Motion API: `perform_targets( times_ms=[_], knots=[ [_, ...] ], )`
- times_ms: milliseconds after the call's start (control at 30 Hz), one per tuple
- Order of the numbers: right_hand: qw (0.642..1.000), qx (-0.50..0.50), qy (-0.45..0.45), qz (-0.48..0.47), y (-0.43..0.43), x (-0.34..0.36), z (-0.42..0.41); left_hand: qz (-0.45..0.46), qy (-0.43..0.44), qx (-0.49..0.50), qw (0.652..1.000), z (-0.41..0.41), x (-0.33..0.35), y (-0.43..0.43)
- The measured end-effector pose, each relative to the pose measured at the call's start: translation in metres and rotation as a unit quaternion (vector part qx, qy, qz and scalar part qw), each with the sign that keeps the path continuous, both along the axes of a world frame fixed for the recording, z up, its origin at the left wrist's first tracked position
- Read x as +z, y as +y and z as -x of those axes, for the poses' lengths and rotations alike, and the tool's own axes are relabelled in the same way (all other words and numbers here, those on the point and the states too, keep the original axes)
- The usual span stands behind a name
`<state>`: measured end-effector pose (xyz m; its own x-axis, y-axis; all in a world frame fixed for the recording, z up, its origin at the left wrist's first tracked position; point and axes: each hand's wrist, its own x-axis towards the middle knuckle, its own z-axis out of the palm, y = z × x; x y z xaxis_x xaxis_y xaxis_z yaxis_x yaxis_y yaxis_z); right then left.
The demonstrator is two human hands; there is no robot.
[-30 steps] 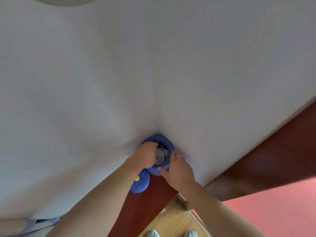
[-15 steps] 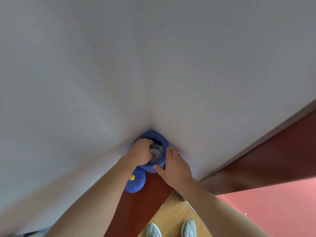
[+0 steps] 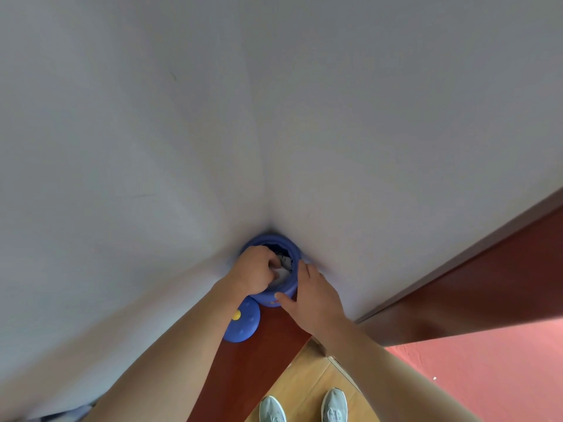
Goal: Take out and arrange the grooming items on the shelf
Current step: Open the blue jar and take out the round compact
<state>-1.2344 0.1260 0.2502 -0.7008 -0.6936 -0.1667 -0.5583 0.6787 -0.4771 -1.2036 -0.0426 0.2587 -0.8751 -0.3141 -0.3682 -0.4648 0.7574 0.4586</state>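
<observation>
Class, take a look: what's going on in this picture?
A person is emptying a blue jar set in the wall corner on a dark red shelf. The left hand reaches into its mouth, closed around something pale, while the right hand steadies the jar's side. The blue lid lies on the shelf beside it.

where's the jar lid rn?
Head view, lower centre: the blue lid lies on the shelf, just in front-left of the jar, beside the left forearm.

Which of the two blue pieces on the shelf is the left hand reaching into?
The blue jar in the wall corner: the left hand is inside its open mouth. The blue lid with the yellow knob lies apart, nearer the person.
</observation>
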Motion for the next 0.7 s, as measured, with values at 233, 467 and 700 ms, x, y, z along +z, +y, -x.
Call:
perform_targets(
  times_ms=[233, 467, 700],
  knots=[
    [1.000, -0.006, -0.008, 0.008, 0.000, -0.001, -0.001, -0.007, 0.037, 0.024, 0.999, -0.008, -0.004, 0.002],
    [1.000, 0.000, -0.008, -0.009, -0.001, 0.005, 0.001, 0.014, 0.102, 0.087, 0.991, -0.018, 0.013, -0.003],
    [1.000, 0.002, -0.006, -0.019, -0.001, 0.010, 0.000, 0.001, 0.182, 0.143, 0.973, -0.039, 0.040, -0.007]
  ],
)
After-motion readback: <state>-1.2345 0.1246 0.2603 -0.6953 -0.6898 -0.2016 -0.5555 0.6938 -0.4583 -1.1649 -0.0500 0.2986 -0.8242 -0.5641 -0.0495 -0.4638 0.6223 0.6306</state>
